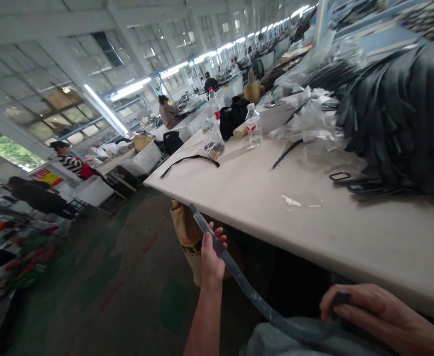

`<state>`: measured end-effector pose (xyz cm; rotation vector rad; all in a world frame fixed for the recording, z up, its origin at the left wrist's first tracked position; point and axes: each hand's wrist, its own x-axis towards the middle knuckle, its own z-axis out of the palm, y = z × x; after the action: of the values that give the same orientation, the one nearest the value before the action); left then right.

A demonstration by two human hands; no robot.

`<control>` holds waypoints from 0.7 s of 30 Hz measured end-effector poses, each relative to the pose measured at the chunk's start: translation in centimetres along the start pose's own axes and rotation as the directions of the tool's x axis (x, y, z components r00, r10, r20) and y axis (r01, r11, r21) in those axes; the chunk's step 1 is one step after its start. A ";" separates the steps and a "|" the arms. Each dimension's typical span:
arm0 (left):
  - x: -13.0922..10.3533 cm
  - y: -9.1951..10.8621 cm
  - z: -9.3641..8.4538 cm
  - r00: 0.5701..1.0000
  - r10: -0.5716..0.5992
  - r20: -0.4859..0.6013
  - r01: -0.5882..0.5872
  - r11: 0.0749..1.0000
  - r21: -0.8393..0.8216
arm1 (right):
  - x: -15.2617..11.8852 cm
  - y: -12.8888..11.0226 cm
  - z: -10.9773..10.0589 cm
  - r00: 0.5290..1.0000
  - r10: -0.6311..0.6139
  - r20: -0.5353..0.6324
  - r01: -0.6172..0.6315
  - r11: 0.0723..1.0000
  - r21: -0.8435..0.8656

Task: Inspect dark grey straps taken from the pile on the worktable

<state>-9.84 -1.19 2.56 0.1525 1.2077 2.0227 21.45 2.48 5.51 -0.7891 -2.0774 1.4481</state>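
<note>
**Strap pulled taut between both hands, below the worktop edge**

Left hand (212, 252) is closed round a long dark strap (239, 279), gripping near its far end, arm stretched out over the floor. Right hand (365, 309) is curled on the near end, low in frame over the lap; strap runs diagonally between the two, straight with a slight sag. Hands well apart, both clamped on it.

Strap is off the worktop (276, 198), in front of and below its near edge. A brown bag (185, 232) sits under the edge just behind the left hand.

On the worktop: big pile of similar dark straps (398, 113) at right, loose ones near it, a water bottle (254, 126) and crumpled clear plastic (309, 121) further back. Other people at benches far off.

Judgement: this looks like the stretch/check step on a single piece pulled from the pile. Next move calls for keeping both grips firm and clearing the worktop edge before laying it anywhere.
</note>
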 end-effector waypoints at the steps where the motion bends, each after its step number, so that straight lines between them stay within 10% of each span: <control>1: -1.0 -0.3 1.1 0.992 -0.005 0.123 0.000 0.999 0.044 | 0.5 -0.8 -0.2 0.999 0.038 0.023 -0.040 0.996 0.084; 6: -6.1 -3.1 4.5 0.773 -0.259 0.579 0.094 0.950 0.299 | 2.4 -3.5 -3.2 0.991 0.025 -0.129 0.009 0.967 0.254; 12: -10.1 -5.1 7.1 0.425 -0.545 0.723 0.016 0.803 0.596 | 2.4 -3.6 -5.9 0.950 -0.003 -0.311 0.127 0.916 0.381; 21: -14.9 -7.5 14.4 0.465 -0.303 0.831 -0.254 0.854 0.454 | -2.2 -6.4 -5.0 0.821 -0.072 -0.567 0.205 0.963 0.174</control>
<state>11.23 1.09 8.37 1.3102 0.9522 1.1352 25.21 2.47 13.05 -0.8243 -1.4610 1.1672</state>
